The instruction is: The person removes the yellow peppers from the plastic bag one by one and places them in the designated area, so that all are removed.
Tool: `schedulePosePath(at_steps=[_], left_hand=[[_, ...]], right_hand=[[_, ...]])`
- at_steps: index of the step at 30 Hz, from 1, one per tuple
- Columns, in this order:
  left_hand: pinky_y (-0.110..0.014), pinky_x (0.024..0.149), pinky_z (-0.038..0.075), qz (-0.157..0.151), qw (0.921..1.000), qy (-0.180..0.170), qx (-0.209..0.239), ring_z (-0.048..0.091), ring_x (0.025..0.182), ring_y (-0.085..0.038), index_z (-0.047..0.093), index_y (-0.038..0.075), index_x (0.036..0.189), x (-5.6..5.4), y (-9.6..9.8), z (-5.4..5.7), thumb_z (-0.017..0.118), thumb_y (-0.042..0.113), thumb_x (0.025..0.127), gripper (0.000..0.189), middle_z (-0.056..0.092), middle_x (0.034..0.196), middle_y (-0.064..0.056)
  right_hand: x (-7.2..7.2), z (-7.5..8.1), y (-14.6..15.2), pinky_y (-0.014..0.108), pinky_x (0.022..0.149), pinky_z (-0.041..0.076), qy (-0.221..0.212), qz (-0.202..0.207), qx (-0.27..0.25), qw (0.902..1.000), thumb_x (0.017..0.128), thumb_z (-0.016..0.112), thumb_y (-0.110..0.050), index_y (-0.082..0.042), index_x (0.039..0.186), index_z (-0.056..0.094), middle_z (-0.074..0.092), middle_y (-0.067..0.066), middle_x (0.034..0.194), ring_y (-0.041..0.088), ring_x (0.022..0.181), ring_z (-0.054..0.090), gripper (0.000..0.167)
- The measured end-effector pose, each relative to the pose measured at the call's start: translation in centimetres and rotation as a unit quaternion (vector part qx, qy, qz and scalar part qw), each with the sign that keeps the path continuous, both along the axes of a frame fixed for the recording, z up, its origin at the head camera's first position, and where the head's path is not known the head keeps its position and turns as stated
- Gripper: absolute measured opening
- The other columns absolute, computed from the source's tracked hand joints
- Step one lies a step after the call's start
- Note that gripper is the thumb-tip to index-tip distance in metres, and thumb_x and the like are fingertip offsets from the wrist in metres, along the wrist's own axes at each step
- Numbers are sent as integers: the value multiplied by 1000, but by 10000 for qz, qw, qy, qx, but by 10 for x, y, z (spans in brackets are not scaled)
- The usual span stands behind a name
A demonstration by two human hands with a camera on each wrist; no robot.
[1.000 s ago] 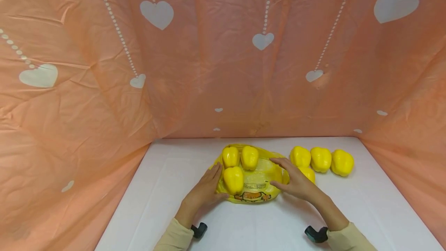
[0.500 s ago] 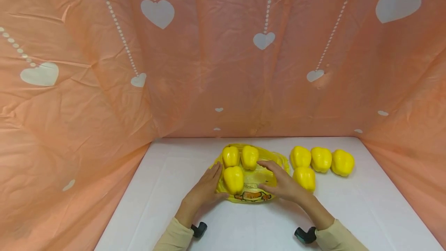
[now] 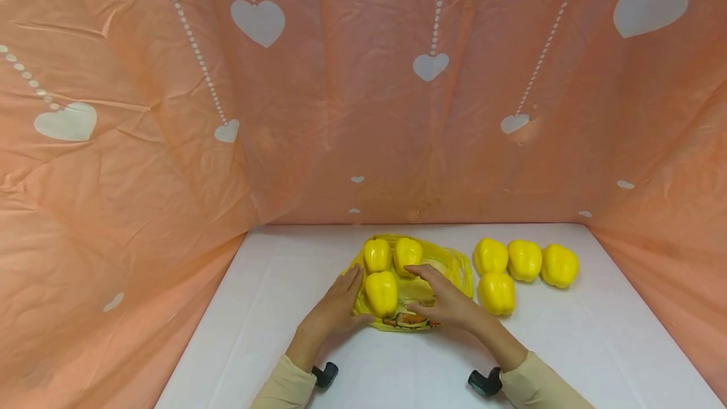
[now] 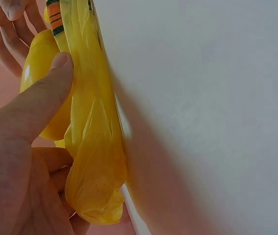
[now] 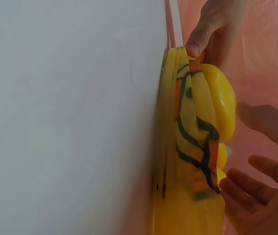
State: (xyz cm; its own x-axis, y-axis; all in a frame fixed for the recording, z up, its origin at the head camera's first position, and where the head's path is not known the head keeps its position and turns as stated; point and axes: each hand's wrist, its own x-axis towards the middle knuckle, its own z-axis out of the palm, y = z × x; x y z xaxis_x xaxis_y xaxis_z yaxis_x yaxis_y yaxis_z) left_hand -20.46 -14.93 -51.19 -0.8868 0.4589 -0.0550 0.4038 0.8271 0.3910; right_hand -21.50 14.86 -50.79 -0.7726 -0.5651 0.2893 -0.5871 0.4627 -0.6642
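A yellow plastic bag point(image 3: 454, 267) with an orange and dark print lies flattened on the white table. Three yellow bell peppers, one of them a front pepper point(image 3: 381, 294), sit on its left half. My left hand point(image 3: 336, 305) rests along the bag's left edge, fingers straight. In the left wrist view its thumb point(image 4: 45, 95) lies against the bag and a pepper. Over the bag's right half my right hand point(image 3: 445, 300) is held with fingers and thumb spread, nothing between them. Its fingertips come near the peppers; whether they touch, I cannot tell.
Right of the bag, several more yellow bell peppers stand on the table point(image 3: 568, 333): a back row ending in one pepper point(image 3: 559, 266), and another pepper point(image 3: 496, 293) in front. A pink curtain point(image 3: 397, 144) with hearts walls off the back and sides.
My right hand has moved left, from the bag's right edge to over its middle, uncovering the front right pepper. My left hand and the peppers stay in place.
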Motion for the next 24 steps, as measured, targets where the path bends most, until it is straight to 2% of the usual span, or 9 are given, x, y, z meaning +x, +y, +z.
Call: schedulePosePath(at_steps=[13,24], left_hand=[[-50,135,19,-14,9999,17,115,21,164,-35,24,-6,167,0,0,1,82,43,96,104,18,178,-20],[-50,135,19,-119,9999,70,80,21,164,-36,24,-8,167,0,-1,2,81,41,97,103,19,177,-22]], right_hand=[[-4,-3,-15,64,118,46,-402,-20,205,9990,95,85,-26,-2,160,42,50,20,158,42,144,50,81],[-7,-6,-23,62,119,46,-526,-31,353,9980,93,87,-25,-5,162,40,50,18,157,39,145,49,86]])
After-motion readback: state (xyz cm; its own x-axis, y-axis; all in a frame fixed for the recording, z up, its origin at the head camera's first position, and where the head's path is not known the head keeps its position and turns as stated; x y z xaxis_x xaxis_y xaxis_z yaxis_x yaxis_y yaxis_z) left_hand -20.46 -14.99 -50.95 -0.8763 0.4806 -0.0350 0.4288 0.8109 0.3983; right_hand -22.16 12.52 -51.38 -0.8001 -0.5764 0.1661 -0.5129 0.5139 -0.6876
